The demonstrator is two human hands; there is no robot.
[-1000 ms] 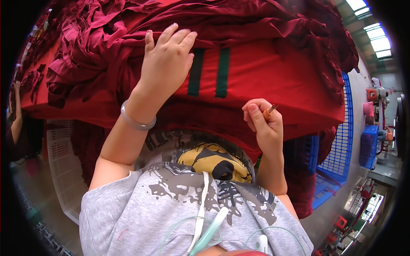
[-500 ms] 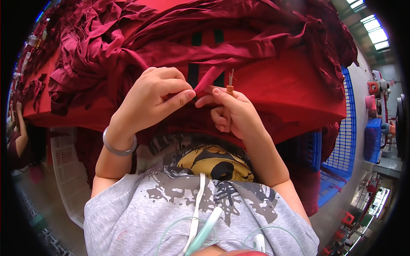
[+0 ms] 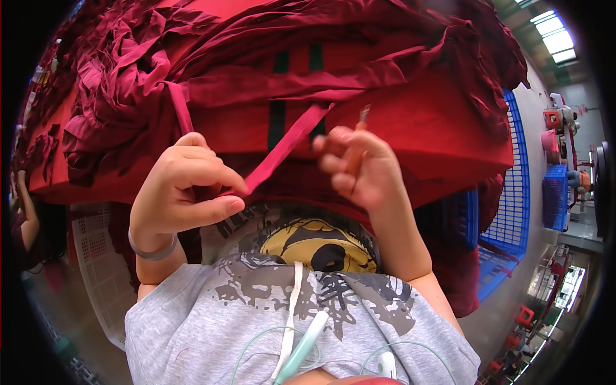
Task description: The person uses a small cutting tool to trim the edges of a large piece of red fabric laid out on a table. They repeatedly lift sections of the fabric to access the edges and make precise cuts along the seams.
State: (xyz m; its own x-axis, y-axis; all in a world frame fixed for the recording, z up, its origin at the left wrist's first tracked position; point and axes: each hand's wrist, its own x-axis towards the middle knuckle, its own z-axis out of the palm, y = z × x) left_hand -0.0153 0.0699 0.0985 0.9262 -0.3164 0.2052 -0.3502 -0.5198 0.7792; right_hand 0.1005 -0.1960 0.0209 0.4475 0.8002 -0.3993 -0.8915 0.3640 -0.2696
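My left hand [image 3: 183,186] is closed on a narrow dark red fabric strip [image 3: 289,144], pinched between thumb and fingers. From that pinch the strip runs up and right to the fabric on the table, and another length rises behind the hand toward the heap. To the right, apart from the strip, my right hand [image 3: 380,168] holds a small tool [image 3: 355,158] with an orange handle and a narrow metal tip pointing up. Motion blurs its fingers, and the tool's exact kind is unclear. A large heap of crumpled dark red fabric [image 3: 125,83] spreads over the table.
The table has a bright red cover [image 3: 443,122] with dark green stripes [image 3: 277,122]. A blue plastic crate [image 3: 516,186] stands at its right, a white basket [image 3: 96,256] below its left side. Another person's arm [image 3: 27,212] shows at the far left.
My left hand has moved down and left, drawing out a longer stretch of the strip. My right hand has come off the strip and shifted slightly right, still with the tool.
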